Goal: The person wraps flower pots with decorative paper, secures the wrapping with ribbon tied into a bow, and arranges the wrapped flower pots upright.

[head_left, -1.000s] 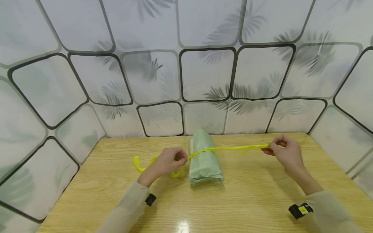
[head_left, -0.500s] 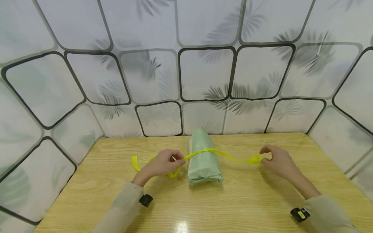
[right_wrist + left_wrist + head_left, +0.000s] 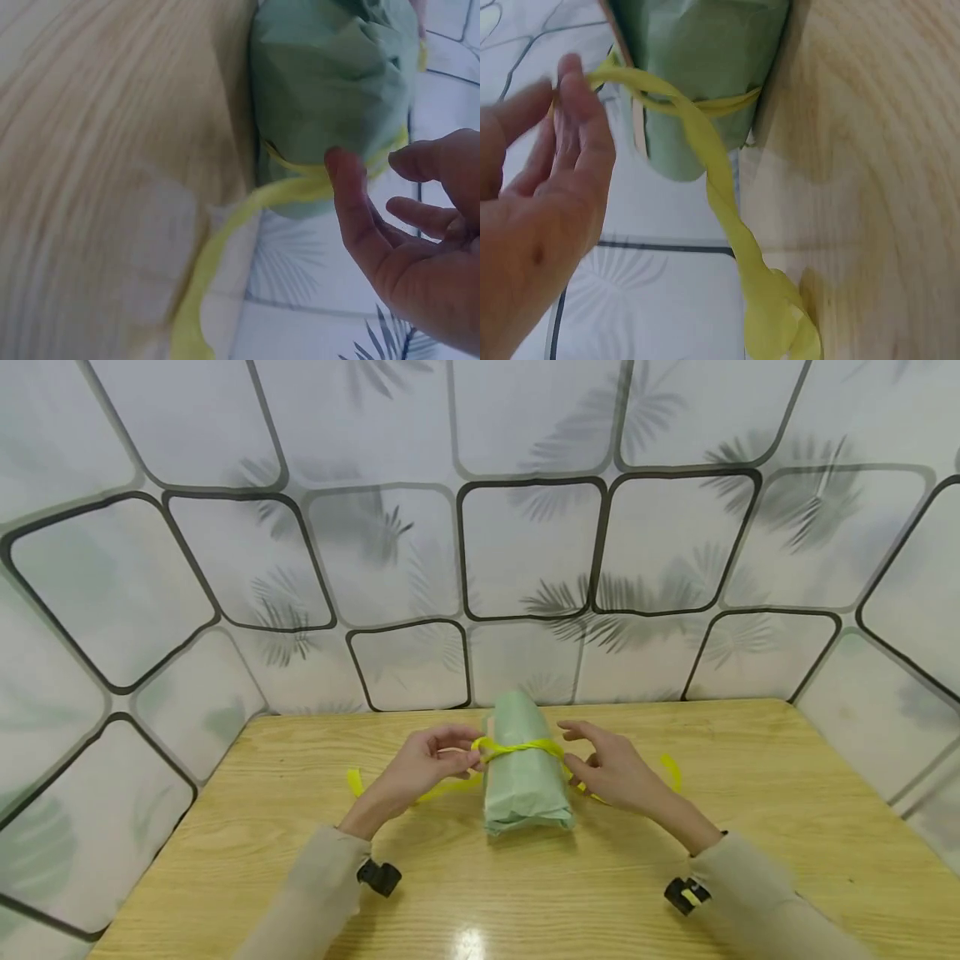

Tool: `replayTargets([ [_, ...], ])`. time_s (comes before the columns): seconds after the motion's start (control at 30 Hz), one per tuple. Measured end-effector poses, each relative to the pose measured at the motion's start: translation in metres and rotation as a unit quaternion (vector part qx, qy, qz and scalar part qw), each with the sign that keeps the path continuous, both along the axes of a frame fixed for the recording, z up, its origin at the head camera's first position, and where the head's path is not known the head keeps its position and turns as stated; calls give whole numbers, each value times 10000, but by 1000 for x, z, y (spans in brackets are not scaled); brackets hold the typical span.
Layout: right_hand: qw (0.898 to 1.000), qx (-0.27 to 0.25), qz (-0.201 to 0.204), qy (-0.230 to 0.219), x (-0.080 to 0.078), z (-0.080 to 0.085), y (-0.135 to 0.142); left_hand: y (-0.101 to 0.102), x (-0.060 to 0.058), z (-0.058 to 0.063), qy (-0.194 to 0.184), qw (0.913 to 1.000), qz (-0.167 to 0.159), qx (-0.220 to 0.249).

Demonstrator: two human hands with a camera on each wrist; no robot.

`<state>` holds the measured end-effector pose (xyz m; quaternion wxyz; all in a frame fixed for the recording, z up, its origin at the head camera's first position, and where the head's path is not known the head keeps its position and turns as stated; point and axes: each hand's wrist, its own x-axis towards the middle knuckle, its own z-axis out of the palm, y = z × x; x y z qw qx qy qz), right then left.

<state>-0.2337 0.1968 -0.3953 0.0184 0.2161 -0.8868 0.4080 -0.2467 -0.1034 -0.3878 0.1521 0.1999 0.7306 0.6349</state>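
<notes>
A bundle wrapped in pale green paper [image 3: 527, 789] lies lengthwise on the table, its near end folded over. Around its middle runs a yellow ribbon [image 3: 525, 747], crossed on top, with a loose tail on each side. At the bundle's left side my left hand [image 3: 426, 770] pinches the ribbon between thumb and fingertips; in the left wrist view a twisted ribbon length [image 3: 720, 180] hangs past the paper. My right hand [image 3: 618, 774] is at the right side with fingers spread, and in the right wrist view one fingertip touches the ribbon [image 3: 281, 191] near the paper.
The wooden table [image 3: 450, 885] ends at a patterned wall covering [image 3: 532, 552] just behind the bundle. Ribbon tails trail over the tabletop to the left and right. Black camera straps [image 3: 381, 877] sit on both wrists.
My right hand has let the stretched ribbon end drop and moved left to the bundle's side. My left hand has stayed near the bundle's left side, with its ribbon now bent up at the fingertips.
</notes>
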Motion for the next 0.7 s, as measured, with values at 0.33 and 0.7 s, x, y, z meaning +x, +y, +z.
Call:
replayTargets([
  [0.33,9935,66,-466,1041,-6,-8,-15,33,-2,-6,-53,9947,652,799],
  [0.7,9874,453,-543,1415,-3,-10,-7,40,-11,-9,-451,9889,1415,89],
])
